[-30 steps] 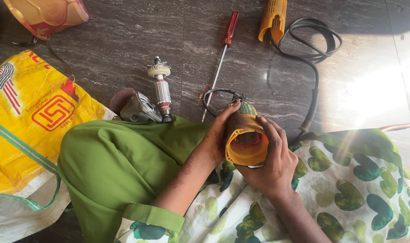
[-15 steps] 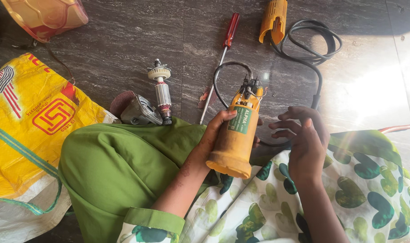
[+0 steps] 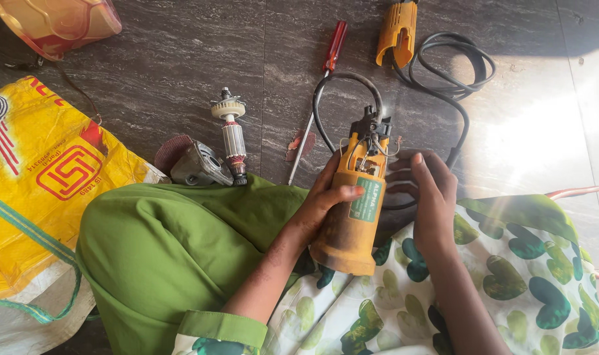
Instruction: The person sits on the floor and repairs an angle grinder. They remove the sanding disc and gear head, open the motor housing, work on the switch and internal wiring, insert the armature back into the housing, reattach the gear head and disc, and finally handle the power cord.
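A: Head view, looking down. We are sitting on the dark stone floor (image 3: 181,59), and our left hand (image 3: 329,194) is wrapping its grip around the yellow tool housing (image 3: 352,210), thumb lying across its green label.

B: Where is the housing sitting?

A: It is resting tilted over our lap, open round end toward us, wired end pointing away. Black cable (image 3: 457,85) is running from that wired end and coiling on the floor beyond.

B: And the right hand (image 3: 431,197)?

A: It is lying just beside the housing on the right, fingers loosely curled and released, clenching nothing. Whether the fingertips are touching the housing or the cable we cannot tell.

B: What is lying around?

A: The motor armature (image 3: 232,135) is lying on the floor past our green-clad knee, its pale fan end pointing away. A grey metal gear head (image 3: 200,165) is sitting just beside it, against a dark red disc (image 3: 171,152). A red-handled screwdriver (image 3: 319,98) is lying between the armature and the cable loop. A yellow handle piece (image 3: 397,29) is lying at the top, near the coil. A yellow printed sack (image 3: 43,177) is spreading out at left, and a reddish bowl (image 3: 59,23) is sitting at the top left corner.
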The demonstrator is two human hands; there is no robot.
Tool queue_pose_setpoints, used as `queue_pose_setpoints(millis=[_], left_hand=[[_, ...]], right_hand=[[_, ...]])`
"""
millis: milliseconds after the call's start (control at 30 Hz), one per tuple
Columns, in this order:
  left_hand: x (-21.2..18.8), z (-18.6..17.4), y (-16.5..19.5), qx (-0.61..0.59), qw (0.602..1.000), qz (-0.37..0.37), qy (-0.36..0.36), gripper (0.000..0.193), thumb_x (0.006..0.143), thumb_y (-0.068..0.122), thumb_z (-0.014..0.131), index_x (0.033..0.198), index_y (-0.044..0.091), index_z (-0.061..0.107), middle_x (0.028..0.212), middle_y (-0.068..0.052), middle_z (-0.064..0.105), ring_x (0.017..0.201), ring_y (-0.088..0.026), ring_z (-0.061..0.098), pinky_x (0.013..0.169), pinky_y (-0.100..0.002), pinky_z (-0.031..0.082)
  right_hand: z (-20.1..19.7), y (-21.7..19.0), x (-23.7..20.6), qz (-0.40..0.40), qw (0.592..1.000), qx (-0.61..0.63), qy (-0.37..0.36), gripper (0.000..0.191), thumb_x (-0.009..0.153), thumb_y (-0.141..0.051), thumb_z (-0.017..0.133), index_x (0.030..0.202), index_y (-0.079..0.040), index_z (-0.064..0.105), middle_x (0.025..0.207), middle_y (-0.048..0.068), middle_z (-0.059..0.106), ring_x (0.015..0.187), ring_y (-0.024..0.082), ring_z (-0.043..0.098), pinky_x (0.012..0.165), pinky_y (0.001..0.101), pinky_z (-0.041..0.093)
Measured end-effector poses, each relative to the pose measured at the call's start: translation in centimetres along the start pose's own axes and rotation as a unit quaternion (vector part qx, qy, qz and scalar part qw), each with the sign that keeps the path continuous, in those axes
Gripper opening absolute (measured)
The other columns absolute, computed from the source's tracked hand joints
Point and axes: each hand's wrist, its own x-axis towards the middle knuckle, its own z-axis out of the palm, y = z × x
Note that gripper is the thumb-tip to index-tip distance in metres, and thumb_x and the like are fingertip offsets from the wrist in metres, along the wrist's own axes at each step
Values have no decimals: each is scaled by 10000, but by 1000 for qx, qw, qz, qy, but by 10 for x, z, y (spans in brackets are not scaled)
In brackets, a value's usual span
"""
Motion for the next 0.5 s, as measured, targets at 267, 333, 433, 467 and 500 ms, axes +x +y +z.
queue_pose_setpoints(millis=[267, 333, 433, 467, 500], left_hand=[[-19, 6, 7, -168, 982, -47, -75, 972, 791, 264, 694, 1654, 132, 268, 1252, -212, 641, 910, -296, 719, 823, -449, 619], [-16, 8, 9, -151, 985, -54, -60, 973, 783, 266, 690, 1654, 144, 273, 1253, -205, 635, 940, -292, 706, 849, -449, 611], [-13, 6, 11, -115, 992, -34, -51, 982, 767, 283, 696, 1644, 127, 281, 1293, -189, 629, 1064, -273, 685, 927, -430, 587], [-12, 5, 11, -100, 993, -23, -52, 987, 761, 291, 700, 1639, 116, 284, 1313, -183, 627, 1119, -264, 678, 960, -421, 578], [-10, 4, 10, -57, 998, 9, -41, 992, 765, 283, 718, 1645, 103, 296, 1354, -168, 614, 1188, -251, 649, 1024, -402, 538]], right_hand=[[-3, 2, 143, -235, 902, -363, 13, 250, 965, -139, 724, 1164, 7, 683, 1103, 171, 708, 995, 289, 733, 871, 371, 585], [4, 4, 170, -295, 856, -424, -20, 316, 962, -161, 737, 1206, 31, 678, 1112, 211, 699, 1001, 336, 722, 906, 422, 567], [17, 1, 177, -154, 880, -439, -99, 371, 1025, -301, 648, 1249, -11, 711, 1149, 195, 726, 1078, 318, 694, 951, 445, 527], [19, -1, 169, -93, 948, -280, -122, 420, 1036, -330, 601, 1274, 6, 678, 1190, 176, 717, 1125, 286, 684, 996, 422, 521], [18, -3, 152, -26, 983, -113, -139, 469, 1046, -361, 555, 1300, 23, 644, 1231, 157, 709, 1172, 253, 675, 1041, 399, 516]])
